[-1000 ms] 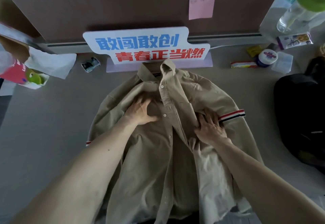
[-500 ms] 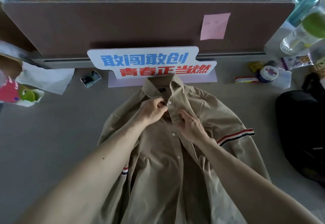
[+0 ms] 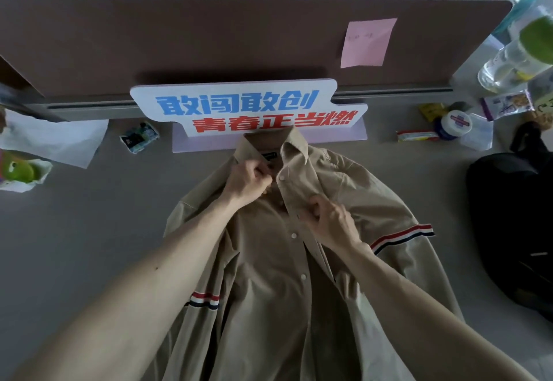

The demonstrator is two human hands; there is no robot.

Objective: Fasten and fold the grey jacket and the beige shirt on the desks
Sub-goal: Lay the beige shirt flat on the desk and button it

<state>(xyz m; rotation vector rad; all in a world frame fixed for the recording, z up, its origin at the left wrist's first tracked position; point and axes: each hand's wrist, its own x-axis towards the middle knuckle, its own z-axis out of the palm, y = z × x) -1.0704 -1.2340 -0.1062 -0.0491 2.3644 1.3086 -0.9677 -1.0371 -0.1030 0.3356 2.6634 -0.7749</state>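
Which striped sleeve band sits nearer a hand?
The striped band on the person's right, beside the right hand; the other band lies farther back, along the left forearm.

I'm looking at a beige shirt (image 3: pixel 269 276) wearing red, white and navy striped bands (image 3: pixel 402 235) on its sleeves, against a grey desk (image 3: pixel 74 231); a white sign (image 3: pixel 248 111) is showing blue and red lettering.

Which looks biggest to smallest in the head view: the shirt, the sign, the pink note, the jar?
Largest to smallest:
1. beige shirt
2. sign
3. pink note
4. jar
The shirt lies nearest the camera, yet its lead is plain.
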